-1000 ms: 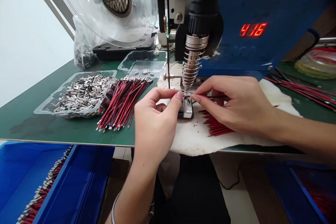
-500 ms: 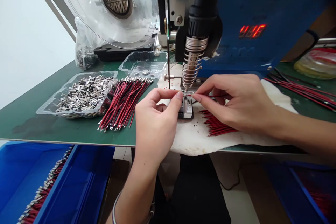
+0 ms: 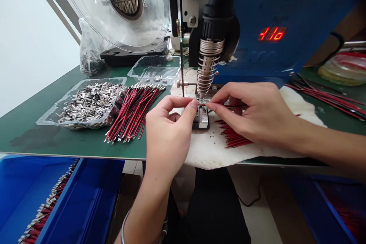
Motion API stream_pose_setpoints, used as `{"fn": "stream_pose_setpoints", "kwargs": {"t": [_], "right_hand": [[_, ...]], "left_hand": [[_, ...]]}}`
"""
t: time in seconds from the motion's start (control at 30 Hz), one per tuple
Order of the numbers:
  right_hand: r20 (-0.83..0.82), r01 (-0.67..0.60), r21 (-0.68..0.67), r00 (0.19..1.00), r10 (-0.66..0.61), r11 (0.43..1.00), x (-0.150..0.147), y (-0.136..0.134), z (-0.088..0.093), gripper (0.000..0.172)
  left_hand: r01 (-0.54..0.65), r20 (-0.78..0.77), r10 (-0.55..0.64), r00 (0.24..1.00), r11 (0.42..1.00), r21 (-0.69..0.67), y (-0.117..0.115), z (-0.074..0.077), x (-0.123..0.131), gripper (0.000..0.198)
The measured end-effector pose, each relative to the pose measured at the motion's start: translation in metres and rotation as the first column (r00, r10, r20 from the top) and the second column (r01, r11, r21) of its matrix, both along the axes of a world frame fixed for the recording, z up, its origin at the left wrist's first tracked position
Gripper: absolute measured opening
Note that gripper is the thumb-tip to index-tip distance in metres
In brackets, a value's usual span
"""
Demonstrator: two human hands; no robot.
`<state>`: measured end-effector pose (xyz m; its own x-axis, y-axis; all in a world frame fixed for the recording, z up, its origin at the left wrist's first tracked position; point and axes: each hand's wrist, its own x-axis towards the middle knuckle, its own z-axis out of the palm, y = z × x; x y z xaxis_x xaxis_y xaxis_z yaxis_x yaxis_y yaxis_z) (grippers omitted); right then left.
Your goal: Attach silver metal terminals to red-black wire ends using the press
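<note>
My left hand (image 3: 170, 135) pinches something too small to make out at the metal fixture (image 3: 203, 118), its thumb and forefinger pressed together. Opposite it, my right hand (image 3: 248, 110) holds a thin red and black wire (image 3: 236, 106) between thumb and forefinger, with the wire's end at the fixture. Directly above the fixture is the spring-wrapped soldering tip (image 3: 208, 65) of the machine. A bundle of red and black wires (image 3: 234, 135) lies on the white cloth (image 3: 210, 154), partly under my right hand.
Left on the green table (image 3: 25, 122) are a clear tray of metal connectors (image 3: 88, 105) and a pile of wires with connectors (image 3: 133, 112). Behind are another clear tray (image 3: 156, 68) and a reel (image 3: 114, 7). Blue bins (image 3: 85, 194) sit below the table edge.
The whole view has shifted slightly, and the red display digits differ. Both hands keep nearly the same pose at the fixture.
</note>
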<state>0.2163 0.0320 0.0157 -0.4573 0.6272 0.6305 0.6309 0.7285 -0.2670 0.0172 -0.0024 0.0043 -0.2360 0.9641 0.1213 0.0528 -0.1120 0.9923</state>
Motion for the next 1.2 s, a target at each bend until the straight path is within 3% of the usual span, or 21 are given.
{"fn": "stream_pose_setpoints", "kwargs": {"t": [1.2], "right_hand": [[-0.010,-0.018,0.002,1.000,0.018,1.000,0.0006,0.0010,-0.0019,0.011]], "left_hand": [[-0.007,0.005,0.007,1.000,1.000,0.007,0.0019,-0.0013,0.0010,0.012]]}}
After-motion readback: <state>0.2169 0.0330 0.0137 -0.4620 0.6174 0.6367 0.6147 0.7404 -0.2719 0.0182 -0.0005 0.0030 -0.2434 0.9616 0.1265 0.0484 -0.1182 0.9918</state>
